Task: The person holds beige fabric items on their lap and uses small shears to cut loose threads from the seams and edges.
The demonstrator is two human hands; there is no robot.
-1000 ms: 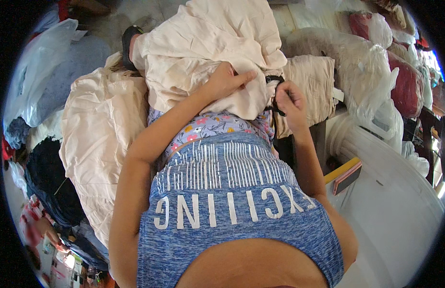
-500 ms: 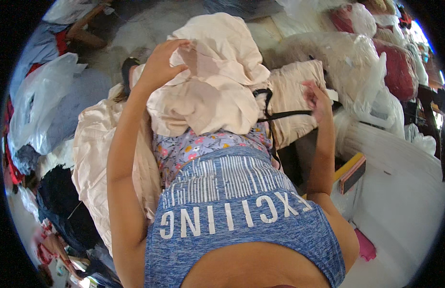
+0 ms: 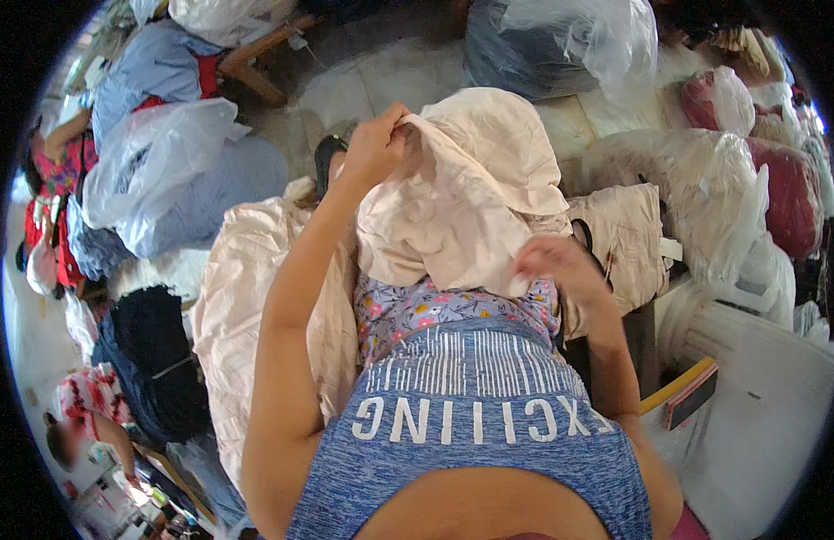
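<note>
A bunched cream cloth (image 3: 462, 207) lies across my lap, over a floral skirt (image 3: 435, 310). My left hand (image 3: 379, 148) is closed on its upper left edge and holds that part raised in a fold. At the lower right edge of the cloth, my right hand (image 3: 565, 267) is bent at the wrist with its fingertips against or just over the fabric. Motion blurs those fingers, so I cannot tell whether they grip it.
More cream fabric (image 3: 255, 297) is heaped at my left, and a folded cream stack (image 3: 624, 238) sits at my right. Plastic-wrapped bundles (image 3: 687, 180) stand beyond it. A phone-like slab (image 3: 691, 396) rests on a white surface at right. Other people work at far left.
My left hand has closed on the cloth edge and lifted it. My right hand has come inward from the black strap to the cloth's right edge. The whole view has shifted.
</note>
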